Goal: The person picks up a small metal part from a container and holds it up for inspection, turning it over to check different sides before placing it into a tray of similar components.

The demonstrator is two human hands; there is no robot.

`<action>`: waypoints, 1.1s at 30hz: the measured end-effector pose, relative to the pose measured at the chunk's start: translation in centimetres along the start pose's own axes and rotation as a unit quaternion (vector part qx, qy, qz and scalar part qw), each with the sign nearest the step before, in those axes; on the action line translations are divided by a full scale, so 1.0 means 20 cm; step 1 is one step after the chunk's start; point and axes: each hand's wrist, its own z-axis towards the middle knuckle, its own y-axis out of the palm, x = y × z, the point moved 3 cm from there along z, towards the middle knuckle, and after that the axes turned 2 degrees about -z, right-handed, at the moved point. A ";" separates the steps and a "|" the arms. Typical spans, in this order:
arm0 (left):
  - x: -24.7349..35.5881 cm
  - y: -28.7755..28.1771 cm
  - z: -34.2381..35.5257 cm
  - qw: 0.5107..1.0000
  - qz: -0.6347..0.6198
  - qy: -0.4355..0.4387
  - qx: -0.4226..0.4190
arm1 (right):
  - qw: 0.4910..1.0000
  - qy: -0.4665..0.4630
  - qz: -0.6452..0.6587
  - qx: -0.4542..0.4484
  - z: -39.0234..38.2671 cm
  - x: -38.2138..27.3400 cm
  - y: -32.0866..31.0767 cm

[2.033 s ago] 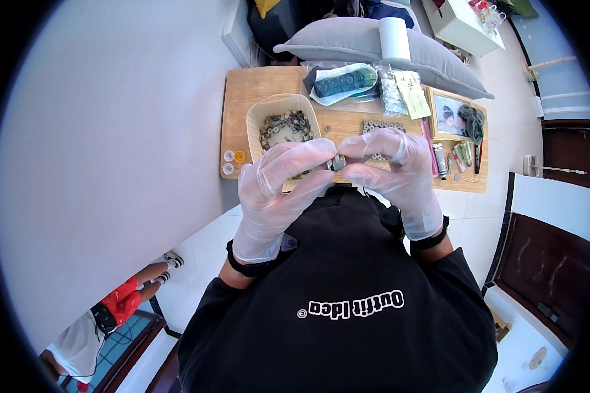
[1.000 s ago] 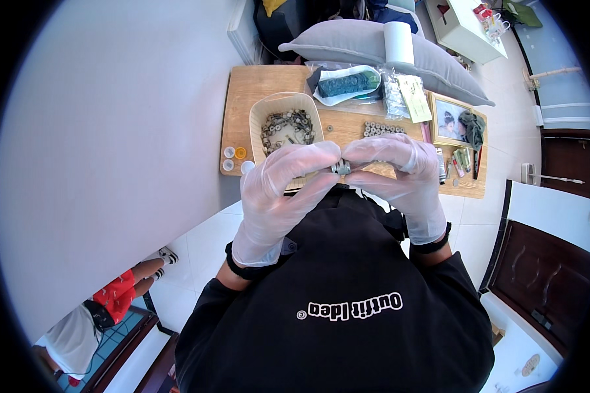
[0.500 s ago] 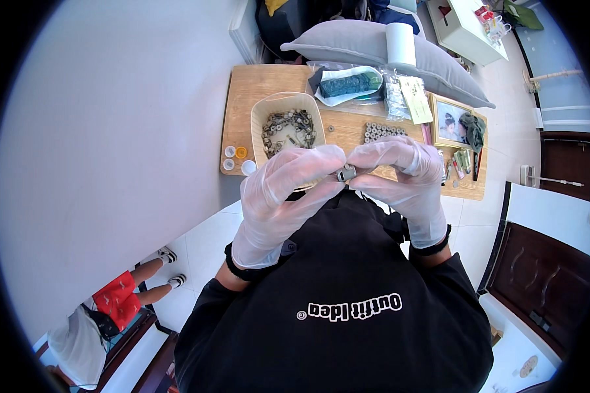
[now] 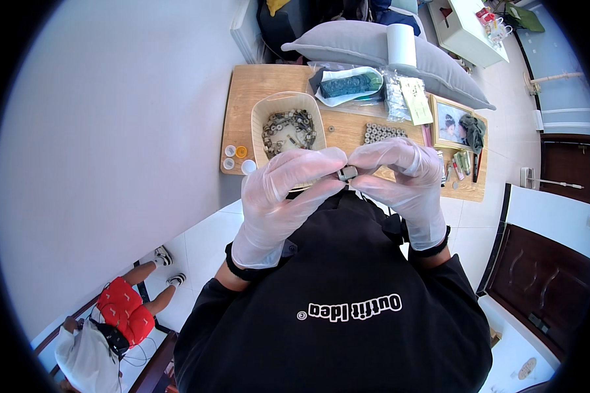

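Between the fingertips of both hands, above the near edge of the table, is a small grey metal cylinder-like part (image 4: 348,173); its exact kind is too small to tell. My left hand (image 4: 275,193), in a thin translucent glove, pinches it from the left. My right hand (image 4: 410,183), gloved the same way, grips it from the right with thumb and forefinger. Just beyond the left hand stands a cream plastic basket (image 4: 257,121) holding many loose metal parts (image 4: 288,128). Past the right hand, similar round metal parts (image 4: 381,133) stand grouped in rows on the table.
The wooden table (image 4: 249,82) also bears small cups (image 4: 241,152), a white tray with a dark green bundle (image 4: 349,84), plastic bags (image 4: 394,98), a framed picture (image 4: 447,124) and a paper roll (image 4: 400,44). A grey cushion (image 4: 347,40) lies behind. Another person (image 4: 121,311) is at lower left.
The small metal part has turned slightly between my fingers, showing a lighter face. My hands have hardly moved. The person at lower left has shifted position.
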 end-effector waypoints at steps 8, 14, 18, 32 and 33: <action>-0.02 0.01 -0.01 0.992 -0.108 -0.062 -0.002 | 1.000 -0.001 0.003 -0.003 0.00 -0.02 -0.01; -0.02 0.01 -0.02 0.984 -0.141 -0.105 -0.005 | 0.995 -0.066 -0.080 0.001 0.01 -0.04 -0.01; -0.02 0.01 -0.03 0.982 -0.156 -0.105 -0.005 | 0.993 -0.066 -0.102 0.005 -0.01 -0.05 -0.01; -0.01 -0.01 -0.03 0.985 -0.141 -0.096 -0.024 | 0.981 -0.088 -0.174 0.004 -0.02 -0.08 0.00; -0.01 -0.01 -0.03 0.988 -0.128 -0.086 -0.021 | 0.983 -0.086 -0.164 0.004 -0.02 -0.07 0.00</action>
